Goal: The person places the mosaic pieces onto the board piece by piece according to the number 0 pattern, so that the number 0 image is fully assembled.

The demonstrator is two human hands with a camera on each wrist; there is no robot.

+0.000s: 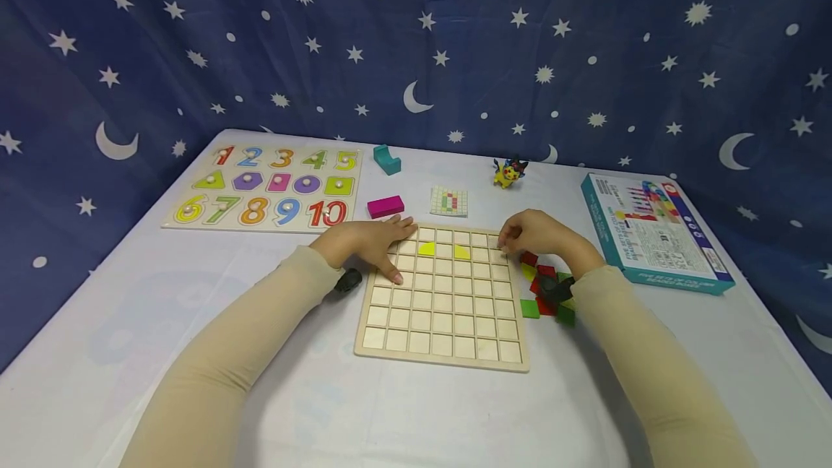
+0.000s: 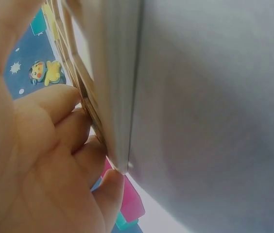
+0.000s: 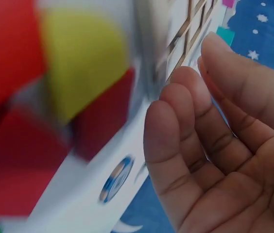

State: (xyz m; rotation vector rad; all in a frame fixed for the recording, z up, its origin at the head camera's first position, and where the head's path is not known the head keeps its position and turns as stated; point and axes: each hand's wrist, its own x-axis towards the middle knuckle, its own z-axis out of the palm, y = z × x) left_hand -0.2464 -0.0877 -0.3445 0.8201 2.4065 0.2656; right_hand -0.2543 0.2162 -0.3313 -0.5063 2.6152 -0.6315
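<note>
A wooden grid board [image 1: 442, 309] lies in the middle of the white table. Two yellow pieces [image 1: 426, 248] sit in its second row. My left hand [image 1: 380, 244] rests flat on the board's far left corner with its fingers spread; in the left wrist view its fingers [image 2: 59, 141] lie against the board's edge [image 2: 112, 97]. My right hand [image 1: 523, 235] hovers at the board's far right corner, fingers loosely curled, palm empty [image 3: 224, 145]. Just beside it lies a pile of red, green and yellow pieces [image 1: 544, 291], blurred red [image 3: 10, 160] and yellow [image 3: 83, 58] in the right wrist view.
A number puzzle board [image 1: 266, 186] lies at the far left. A teal block [image 1: 386, 159], a magenta block [image 1: 386, 206], a pattern card [image 1: 448, 201] and a small yellow toy figure [image 1: 508, 172] sit behind the grid. A box [image 1: 653, 233] lies at the right. A star curtain hangs behind.
</note>
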